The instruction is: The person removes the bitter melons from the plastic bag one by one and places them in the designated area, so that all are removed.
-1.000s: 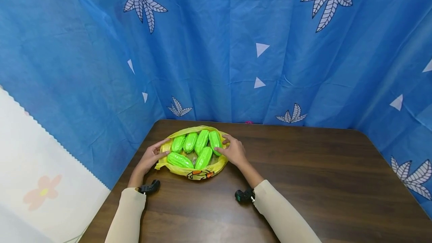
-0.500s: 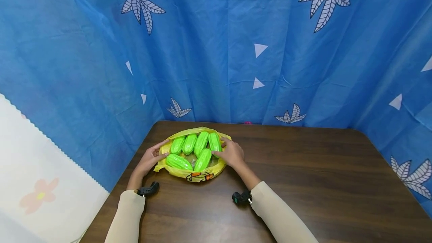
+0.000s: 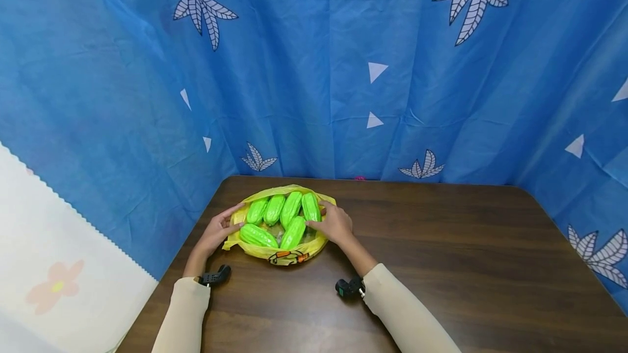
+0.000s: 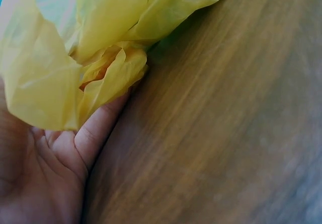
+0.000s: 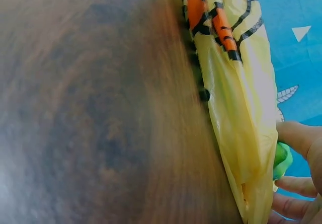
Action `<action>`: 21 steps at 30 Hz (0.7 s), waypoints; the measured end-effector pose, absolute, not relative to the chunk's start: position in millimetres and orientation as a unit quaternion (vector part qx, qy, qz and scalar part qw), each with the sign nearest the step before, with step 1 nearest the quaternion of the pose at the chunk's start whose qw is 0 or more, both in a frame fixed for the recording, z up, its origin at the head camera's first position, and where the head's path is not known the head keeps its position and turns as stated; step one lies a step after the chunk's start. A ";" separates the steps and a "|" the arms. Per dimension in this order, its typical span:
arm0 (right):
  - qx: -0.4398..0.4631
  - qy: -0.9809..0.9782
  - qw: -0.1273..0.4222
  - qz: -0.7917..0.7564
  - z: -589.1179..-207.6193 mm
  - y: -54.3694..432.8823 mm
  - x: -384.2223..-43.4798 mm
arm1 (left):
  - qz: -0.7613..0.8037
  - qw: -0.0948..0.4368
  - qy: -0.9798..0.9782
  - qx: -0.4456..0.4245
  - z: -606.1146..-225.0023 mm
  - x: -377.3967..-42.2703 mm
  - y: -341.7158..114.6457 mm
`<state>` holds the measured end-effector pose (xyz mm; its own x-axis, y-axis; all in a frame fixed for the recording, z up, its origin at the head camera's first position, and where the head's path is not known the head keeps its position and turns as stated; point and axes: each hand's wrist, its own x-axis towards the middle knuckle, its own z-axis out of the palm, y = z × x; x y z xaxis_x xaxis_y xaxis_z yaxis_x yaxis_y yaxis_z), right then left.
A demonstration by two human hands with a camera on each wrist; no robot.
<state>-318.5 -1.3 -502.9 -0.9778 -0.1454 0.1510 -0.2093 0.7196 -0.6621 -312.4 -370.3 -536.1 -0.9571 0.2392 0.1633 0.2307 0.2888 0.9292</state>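
A yellow plastic bag [image 3: 289, 257] with an orange and black print lies on the table, its mouth spread wide. Several bright green, shiny oblong pieces [image 3: 257, 236] sit inside, most in a row along the far side; their kind is unclear. My left hand [image 3: 216, 232] holds the bag's left rim between thumb and fingers. In the left wrist view, crumpled yellow plastic [image 4: 110, 73] hides its fingertips. At the opposite end, my right hand [image 3: 336, 223] grips the right rim, thumb over the edge near the green pieces. The right wrist view shows the bag's side [image 5: 236, 118] beside that hand.
The dark wooden table [image 3: 441, 255] extends far to the right of the bag. A blue patterned curtain [image 3: 294, 70] hangs behind its back edge and along the sides. Pale cloth [image 3: 64, 244] with a flower print borders the left. Black wrist devices [image 3: 216, 275] sit on both wrists.
The right thumb has shifted slightly left and down along the green pieces at the bag's right end. Otherwise the view has drifted only slightly; bag and left hand stay put.
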 end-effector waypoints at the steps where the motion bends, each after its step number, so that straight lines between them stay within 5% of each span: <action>1: 0.095 -0.927 0.045 0.360 -503.2 -1.5 -318.9 | 0.577 0.001 0.804 0.146 -536.1 -312.5 -370.0; 21: 0.093 -0.901 0.021 0.424 -498.8 3.9 -316.3 | 0.581 -0.003 0.799 0.158 -536.4 -311.1 -370.0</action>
<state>-316.3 3.9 -498.8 -0.9818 -0.1495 0.1167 -0.1853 0.6240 -0.7592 -311.1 -370.0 -536.4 -0.9503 0.2480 0.1884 0.2557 0.2759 0.9265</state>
